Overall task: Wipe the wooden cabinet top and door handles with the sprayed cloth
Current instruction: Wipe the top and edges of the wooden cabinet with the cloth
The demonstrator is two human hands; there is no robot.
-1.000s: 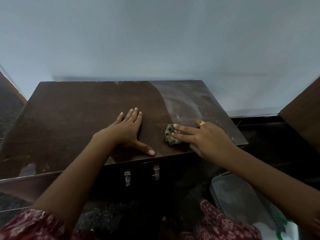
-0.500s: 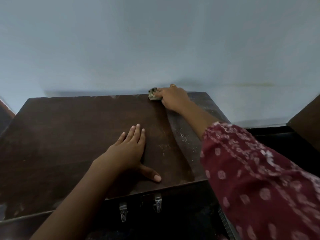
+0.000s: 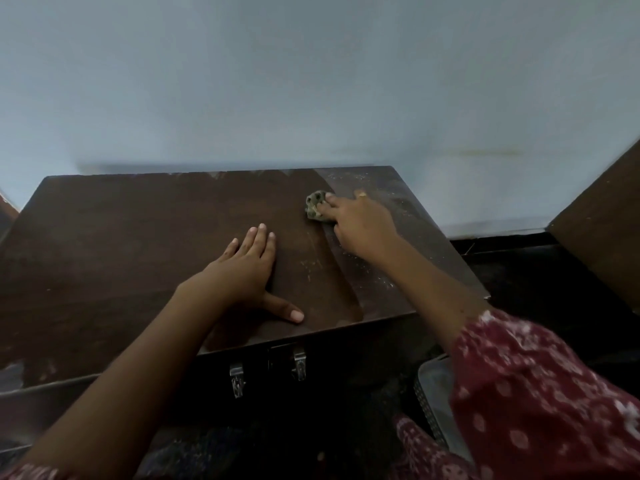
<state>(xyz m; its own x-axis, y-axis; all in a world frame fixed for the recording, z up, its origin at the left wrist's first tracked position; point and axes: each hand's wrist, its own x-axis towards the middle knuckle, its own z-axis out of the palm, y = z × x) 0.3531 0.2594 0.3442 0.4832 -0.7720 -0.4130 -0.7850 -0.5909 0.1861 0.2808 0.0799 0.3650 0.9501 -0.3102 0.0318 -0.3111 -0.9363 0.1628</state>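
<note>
The dark wooden cabinet top [image 3: 121, 244] fills the middle of the head view. My right hand [image 3: 360, 223] presses a small crumpled greenish cloth [image 3: 314, 209] onto the top, right of centre and a little in front of the back edge. A dusty, paler strip [image 3: 391, 251] runs along the right side of the top. My left hand [image 3: 247, 271] lies flat on the wood near the middle, fingers spread, holding nothing. Two metal door handles [image 3: 268, 372] hang on the dark front below the top's edge.
A pale wall [image 3: 311, 81] stands directly behind the cabinet. A grey perforated basket [image 3: 433, 400] sits on the floor at the lower right. A brown panel [image 3: 606, 230] rises at the right edge. The floor is dark.
My right hand has pulled the cloth from the back edge toward me along the boundary of the dusty strip. The left hand has stayed flat in place.
</note>
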